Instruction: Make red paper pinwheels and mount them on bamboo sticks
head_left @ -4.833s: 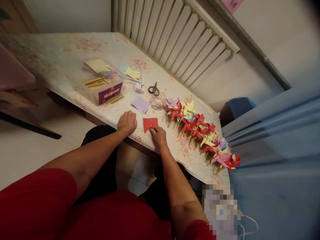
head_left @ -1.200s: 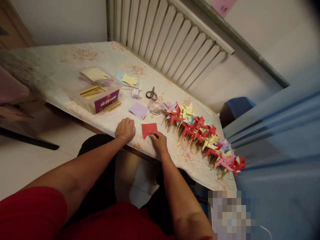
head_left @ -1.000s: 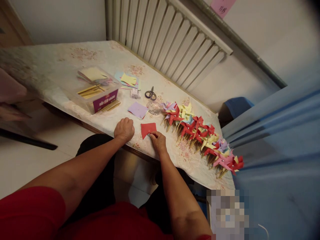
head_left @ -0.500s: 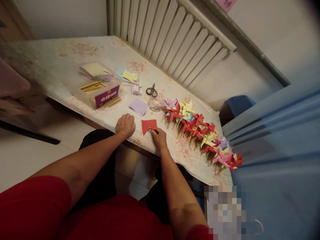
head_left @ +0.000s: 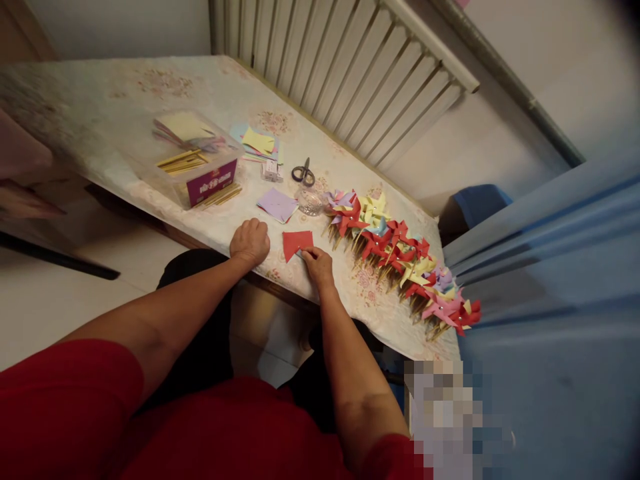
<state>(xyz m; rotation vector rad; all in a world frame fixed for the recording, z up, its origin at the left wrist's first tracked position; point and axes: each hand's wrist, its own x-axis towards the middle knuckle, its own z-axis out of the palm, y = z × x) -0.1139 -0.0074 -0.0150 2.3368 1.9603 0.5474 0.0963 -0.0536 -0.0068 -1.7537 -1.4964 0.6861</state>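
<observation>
Pinwheels (head_left: 399,232) block the right; room lies beyond the scissors (head_left: 304,173).

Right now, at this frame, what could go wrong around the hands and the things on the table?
The red paper might crease or twist: the right hand pinches it near one corner, while the left hand rests off it. The clear dish sits close to the pinwheels, so a reach there could knock either. Loose sticks lie beside the box and could perhaps roll if bumped.
</observation>
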